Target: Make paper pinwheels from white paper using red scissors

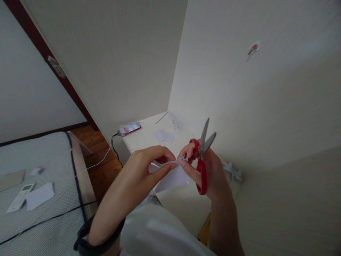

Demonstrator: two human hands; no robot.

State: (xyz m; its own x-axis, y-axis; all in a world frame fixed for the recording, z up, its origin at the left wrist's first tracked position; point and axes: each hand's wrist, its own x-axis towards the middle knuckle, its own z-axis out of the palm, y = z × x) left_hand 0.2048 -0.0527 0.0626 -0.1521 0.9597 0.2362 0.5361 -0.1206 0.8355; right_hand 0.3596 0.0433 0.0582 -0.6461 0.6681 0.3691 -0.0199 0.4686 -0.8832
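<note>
A piece of white paper [173,179] is pinched at its upper edge between the thumbs and fingers of both hands. My left hand [149,160], with a dark band round its wrist, grips the paper from the left. My right hand [214,177] meets it close by on the same edge, fingertips almost touching the left ones. Hanging on the right hand's fingers is a pair of scissors [201,149] with red handles; its blades are spread, point up and away, and stand clear of the paper. The fold or tear at the fingertips is too small to make out.
On the white table [149,124] in the corner lie thin paper strips [174,121], paper pieces [163,135] and a phone [129,128] with a cable. White ribbon-like scraps [233,171] lie at right. On the bed [53,149] are a remote [20,199] and paper [39,196].
</note>
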